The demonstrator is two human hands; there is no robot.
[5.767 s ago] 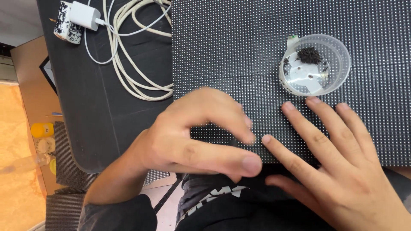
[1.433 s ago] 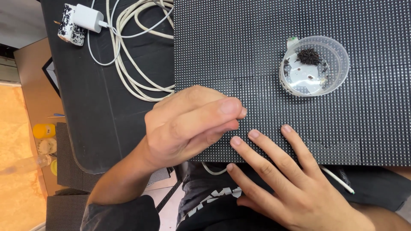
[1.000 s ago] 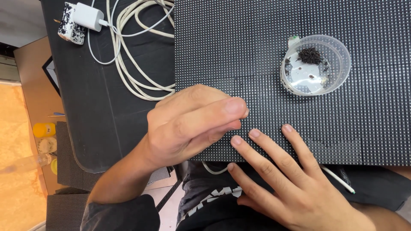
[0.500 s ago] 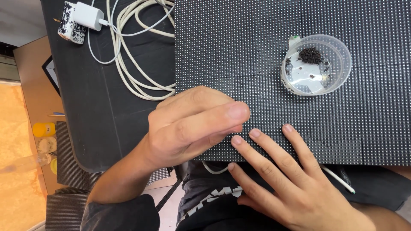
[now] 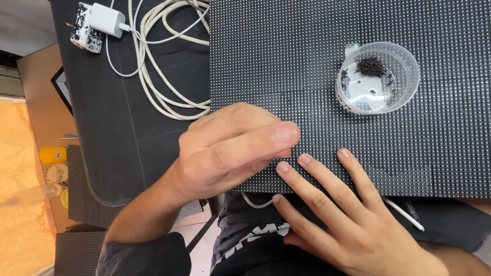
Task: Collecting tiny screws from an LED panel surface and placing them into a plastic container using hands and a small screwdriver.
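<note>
Carefully now: your left hand curls loosely, holding nothing visible, and your right hand lies flat, fingers spread, on the near edge of the dotted panel; it looks stiff yet fragile, so grip its edges.

clear tub on panel, cables left

Seen from above, a left hand curls on a black dotted panel, fingertips together. The right hand lies flat at the panel's near edge. A clear plastic cup of small dark bits rests on it; white cables coil to the left.
</note>
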